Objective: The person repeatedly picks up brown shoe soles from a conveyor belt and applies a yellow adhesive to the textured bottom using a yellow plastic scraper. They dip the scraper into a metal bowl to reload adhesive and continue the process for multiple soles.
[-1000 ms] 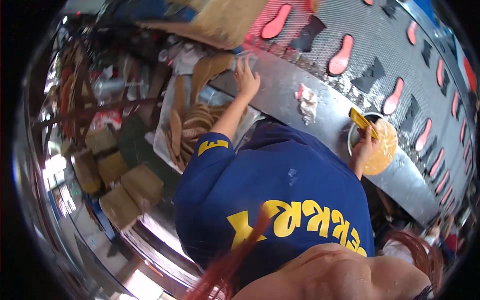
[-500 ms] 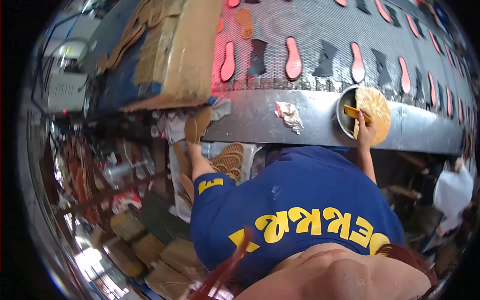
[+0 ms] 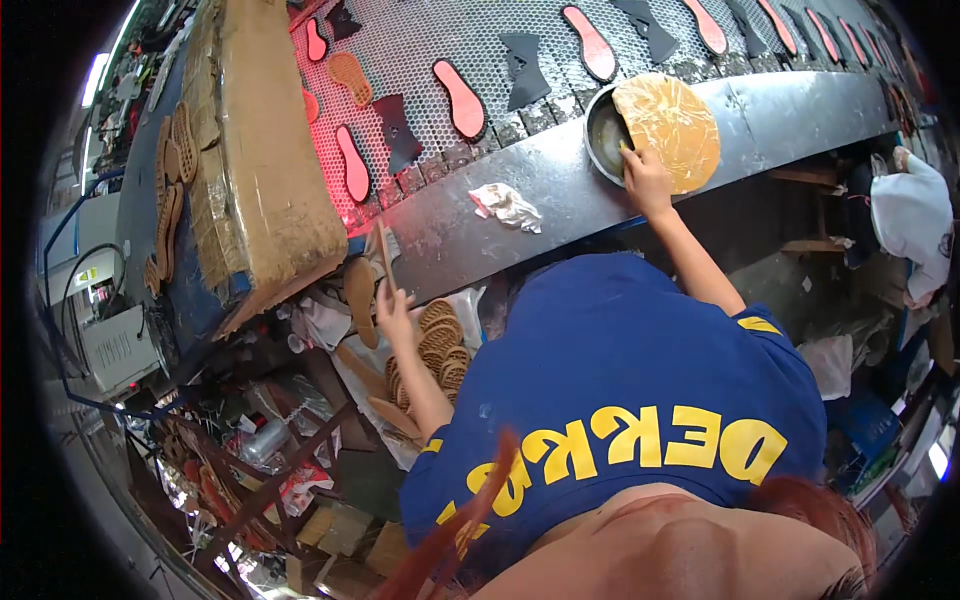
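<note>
My left hand (image 3: 394,308) has its fingers closed on a tan shoe sole (image 3: 384,258), held nearly edge-on at the near left edge of the metal ledge. Beside it stands another tan sole (image 3: 360,300), and below lie several ribbed brown soles (image 3: 437,340), partly behind my forearm. My right hand (image 3: 650,182) is closed at the mouth of a metal pot (image 3: 604,165). It grips a flat yellow tool (image 3: 624,150), mostly hidden by the fingers; its working end is out of sight. A round tan lid (image 3: 672,130) wrapped in clear film half covers the pot.
Pink insoles (image 3: 461,97) and black cut pieces (image 3: 524,70) lie in rows on a mesh conveyor (image 3: 420,45) beyond the metal ledge (image 3: 440,235). Crumpled white paper (image 3: 508,207) lies on the ledge. A cardboard box (image 3: 265,150) stands left. Someone's pale garment (image 3: 912,215) shows at right.
The view has swung, so the ledge now slants. My left hand has turned its sole nearly edge-on. My right hand has lowered the yellow tool toward the pot's mouth, hiding most of it.
</note>
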The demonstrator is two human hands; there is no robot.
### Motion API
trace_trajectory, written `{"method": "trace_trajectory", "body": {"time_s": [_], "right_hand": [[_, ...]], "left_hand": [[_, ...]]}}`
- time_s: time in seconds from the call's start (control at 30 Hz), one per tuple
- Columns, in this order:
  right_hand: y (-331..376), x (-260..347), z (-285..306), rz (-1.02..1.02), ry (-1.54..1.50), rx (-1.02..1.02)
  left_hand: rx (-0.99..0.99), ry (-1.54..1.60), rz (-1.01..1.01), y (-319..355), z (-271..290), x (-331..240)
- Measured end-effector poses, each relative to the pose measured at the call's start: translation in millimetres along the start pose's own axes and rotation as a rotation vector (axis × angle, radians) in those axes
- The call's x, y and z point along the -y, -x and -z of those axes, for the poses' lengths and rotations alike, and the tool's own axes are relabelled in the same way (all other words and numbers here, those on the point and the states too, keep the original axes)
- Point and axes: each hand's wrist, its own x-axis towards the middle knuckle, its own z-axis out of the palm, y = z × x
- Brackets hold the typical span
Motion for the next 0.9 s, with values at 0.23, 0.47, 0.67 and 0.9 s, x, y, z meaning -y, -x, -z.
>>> {"method": "trace_trajectory", "body": {"time_s": [0.23,0.47,0.67,0.9], "right_hand": [[2,-3,-22,-0.112,-0.212,-0.081],[4,-11,-30,-0.533,-0.72,-0.109],[-9,-19,-17,-0.895,-1.407,0.007],[-77,92,66,-0.52,-1.763,-0.19]], "left_hand": [[0.509,0.658,0.091,23,-108,-36],[0.893,0.691,0.135,35,-159,-92],[1.011,0.736,0.093,43,-182,-118],[1.081,0.813,0.176,64,-191,-139]]}}
